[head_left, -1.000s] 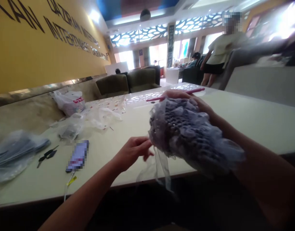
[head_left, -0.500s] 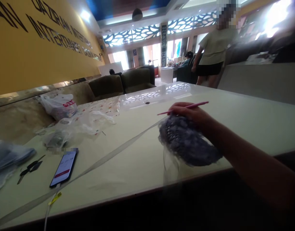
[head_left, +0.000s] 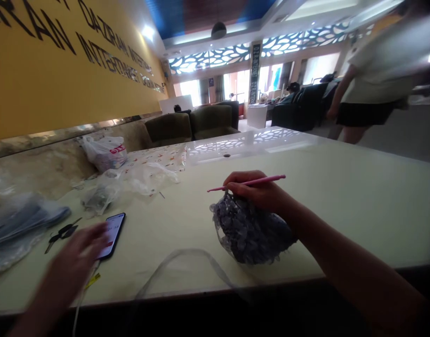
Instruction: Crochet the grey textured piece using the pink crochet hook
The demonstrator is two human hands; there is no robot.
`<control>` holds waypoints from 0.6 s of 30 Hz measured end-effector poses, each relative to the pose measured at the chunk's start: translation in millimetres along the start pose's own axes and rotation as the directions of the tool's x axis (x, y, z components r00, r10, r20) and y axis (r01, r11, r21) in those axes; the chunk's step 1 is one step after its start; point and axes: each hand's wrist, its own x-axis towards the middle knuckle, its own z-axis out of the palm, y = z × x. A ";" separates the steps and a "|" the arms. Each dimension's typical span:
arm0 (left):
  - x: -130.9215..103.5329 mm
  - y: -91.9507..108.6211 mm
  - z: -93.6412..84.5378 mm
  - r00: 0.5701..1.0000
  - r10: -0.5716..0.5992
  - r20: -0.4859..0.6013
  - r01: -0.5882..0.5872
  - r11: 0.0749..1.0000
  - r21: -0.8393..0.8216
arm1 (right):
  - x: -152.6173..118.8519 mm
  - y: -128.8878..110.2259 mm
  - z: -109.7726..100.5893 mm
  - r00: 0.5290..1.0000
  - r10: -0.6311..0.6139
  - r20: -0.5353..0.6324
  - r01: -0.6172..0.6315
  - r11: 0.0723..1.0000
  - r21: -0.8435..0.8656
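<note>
Nearest me, my left hand [head_left: 72, 262] is blurred, fingers loosely bent across the left side of a smartphone [head_left: 114, 229]; I can't tell whether they touch it or pinch anything. A sheer grey ribbon [head_left: 190, 250] arches slack along the near edge of the surface [head_left: 341, 201], its ends lost to view. Just past it, right of centre, my right hand [head_left: 255, 187] grips a pink crochet hook [head_left: 267, 179] pen-style, with the ruffled grey crochet piece [head_left: 250, 234] hanging below my fingers. I judge I'm between stitches, getting ribbon free to work with; the next stitch calls for my left hand to lead it, untwisted and lightly taut, to the hook tip while my right keeps the working loop on. Left of the phone lie keys [head_left: 62, 232]; farther off, a white carrier bag [head_left: 105, 150] sits by the wall, and beyond the surface are armchairs [head_left: 169, 126] and a standing person [head_left: 379, 79].
</note>
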 end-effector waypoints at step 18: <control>67.5 56.6 124.1 0.913 0.220 0.344 0.065 0.754 -0.653 | -8.4 44.8 10.4 0.985 0.048 -0.168 -0.042 0.998 0.039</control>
